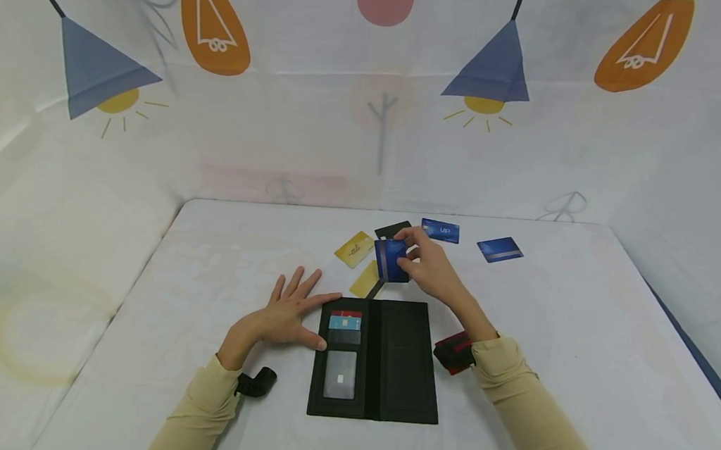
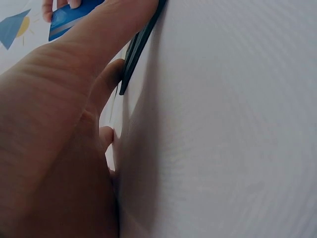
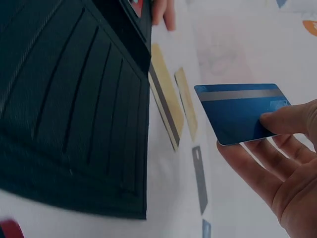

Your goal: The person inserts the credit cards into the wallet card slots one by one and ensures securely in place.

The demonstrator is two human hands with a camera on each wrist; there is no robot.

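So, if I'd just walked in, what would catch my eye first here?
Probably the dark wallet lying open on the white table, with the left hand spread at its left edge. Beyond it, the right hand pinches a blue card near some yellow cards. Above, big orange bulbs decorate the white backdrop.

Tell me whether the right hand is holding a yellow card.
No, the right hand pinches a blue card with a silvery stripe.
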